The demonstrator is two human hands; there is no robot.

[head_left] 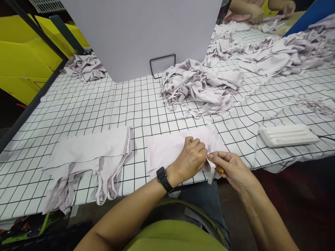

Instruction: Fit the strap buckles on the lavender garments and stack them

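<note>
A pale lilac garment (167, 148) lies flat near the front edge of the grid-patterned table (110, 108). My left hand (192, 158), with a black watch on the wrist, pinches the garment's right edge. My right hand (227, 167) meets it there, gripping the same bit of fabric along with a small orange-handled tool (220, 170) that is mostly hidden in the palm. A strap hangs down over the table edge between the hands.
A neat stack of the same garments (89, 153) lies to the left. Loose heaps sit at centre back (196, 85), back left (86, 67) and far right (288, 52). A white tray-like object (288, 135) is on the right. A grey board (141, 31) stands behind. Another person's hands (258, 12) work at the far end.
</note>
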